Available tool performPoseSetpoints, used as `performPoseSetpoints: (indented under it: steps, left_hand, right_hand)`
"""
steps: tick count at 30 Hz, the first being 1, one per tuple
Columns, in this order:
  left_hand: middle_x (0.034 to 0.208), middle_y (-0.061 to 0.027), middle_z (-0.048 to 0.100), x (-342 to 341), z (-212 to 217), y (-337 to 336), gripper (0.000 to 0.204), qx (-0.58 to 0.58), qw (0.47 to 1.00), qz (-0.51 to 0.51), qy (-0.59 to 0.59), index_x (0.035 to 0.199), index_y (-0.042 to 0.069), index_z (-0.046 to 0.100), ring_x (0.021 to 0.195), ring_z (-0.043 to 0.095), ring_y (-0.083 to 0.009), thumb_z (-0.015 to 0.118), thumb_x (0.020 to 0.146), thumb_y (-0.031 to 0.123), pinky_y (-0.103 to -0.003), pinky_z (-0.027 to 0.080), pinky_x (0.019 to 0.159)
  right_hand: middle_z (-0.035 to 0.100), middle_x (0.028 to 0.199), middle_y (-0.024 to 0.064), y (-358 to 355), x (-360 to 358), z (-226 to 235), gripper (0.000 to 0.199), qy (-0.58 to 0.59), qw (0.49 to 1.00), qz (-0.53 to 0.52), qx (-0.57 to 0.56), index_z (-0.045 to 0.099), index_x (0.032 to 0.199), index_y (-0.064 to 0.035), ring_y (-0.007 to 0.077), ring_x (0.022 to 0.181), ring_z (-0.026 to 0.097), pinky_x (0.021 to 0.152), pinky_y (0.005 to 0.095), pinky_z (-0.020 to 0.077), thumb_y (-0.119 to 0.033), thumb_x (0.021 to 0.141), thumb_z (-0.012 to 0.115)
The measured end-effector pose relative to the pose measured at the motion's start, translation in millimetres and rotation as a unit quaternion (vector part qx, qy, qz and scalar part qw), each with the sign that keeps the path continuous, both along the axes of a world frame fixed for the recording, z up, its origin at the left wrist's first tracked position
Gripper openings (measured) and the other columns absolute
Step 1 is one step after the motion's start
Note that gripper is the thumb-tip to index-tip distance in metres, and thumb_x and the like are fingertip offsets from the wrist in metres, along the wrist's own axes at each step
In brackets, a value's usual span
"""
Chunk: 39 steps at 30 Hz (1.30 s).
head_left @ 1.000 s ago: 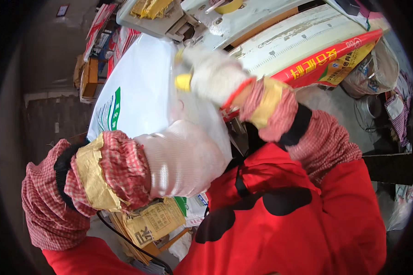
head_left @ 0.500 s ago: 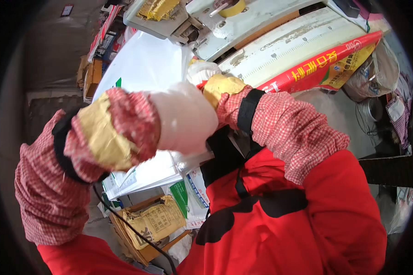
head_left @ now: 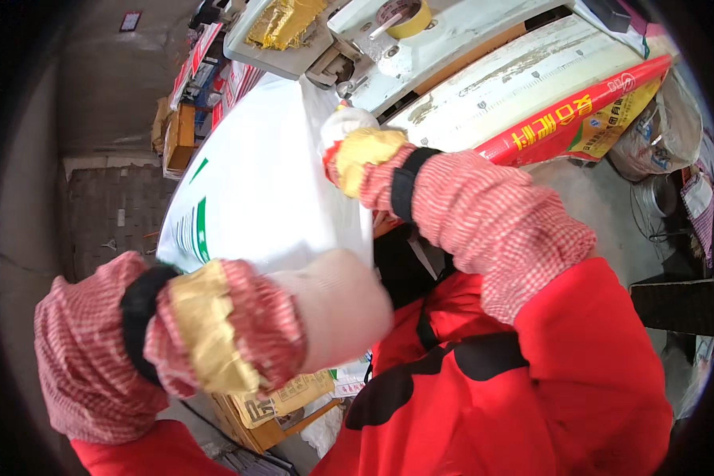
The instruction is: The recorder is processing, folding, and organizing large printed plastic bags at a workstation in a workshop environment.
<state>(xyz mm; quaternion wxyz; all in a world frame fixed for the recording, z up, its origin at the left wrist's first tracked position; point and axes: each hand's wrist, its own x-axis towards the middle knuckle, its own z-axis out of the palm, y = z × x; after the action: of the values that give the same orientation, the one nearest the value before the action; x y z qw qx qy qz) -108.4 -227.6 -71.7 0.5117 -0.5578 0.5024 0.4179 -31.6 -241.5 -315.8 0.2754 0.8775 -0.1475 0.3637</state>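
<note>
Just below pale machine (head_left: 472, 28): big white sack (head_left: 250, 182) with green print, left of red-clad torso. Right hand (head_left: 347, 133), white-gloved, up at sack's top right edge; fingers mostly hidden, can't tell if pinched or loose. Left hand (head_left: 347, 305), also gloved, kinda blurry, by sack's lower edge, fingers out of sight, can't tell either. Yellow tape roll (head_left: 417, 24) on machine.

Glare nearly washes out the white sack (head_left: 254, 174) left of centre, while the grey surface (head_left: 87, 95) at upper left lies dim. The left hand (head_left: 345, 305) is blurred; black fisheye vignetting darkens the corners.
</note>
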Motion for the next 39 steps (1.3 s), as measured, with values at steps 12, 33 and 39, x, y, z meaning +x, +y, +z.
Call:
performPoseSetpoints:
  steps: [12,33,39]
  left_hand:
    - [0.060,-0.0060,0.059,73,60,-29,0.019,-0.090,0.959,-0.122,-0.240,0.065,0.007,0.067,0.070,0.053,-0.0243,0.067,0.069,0.025,-0.034,0.043,0.068]
    - [0.075,-0.0131,0.059,62,5,20,0.024,-0.206,0.975,-0.076,0.027,0.086,0.001,0.058,0.076,0.058,-0.0340,0.057,0.074,0.022,-0.042,0.046,0.076]
    - [0.062,-0.0107,0.056,35,-29,-10,0.019,-0.322,0.941,-0.041,0.095,0.082,0.009,0.055,0.060,0.059,-0.0296,0.057,0.077,0.026,-0.041,0.048,0.057]
  right_hand:
    - [0.062,0.093,0.0189,8,111,-40,0.050,-0.029,0.641,-0.507,-0.576,0.063,0.088,-0.0050,0.0332,0.089,0.057,0.080,0.0477,0.0444,-0.053,0.077,0.057]
    - [0.052,0.058,0.0107,13,162,-79,0.035,0.008,0.478,-0.545,-0.689,0.057,0.082,-0.0046,0.0267,0.050,0.050,0.048,0.0414,0.0416,-0.036,0.087,0.044]
    - [0.056,0.059,0.0117,4,155,-73,0.035,0.113,0.345,-0.592,-0.719,0.054,0.070,-0.0060,0.0254,0.049,0.054,0.045,0.0427,0.0429,-0.035,0.089,0.045]
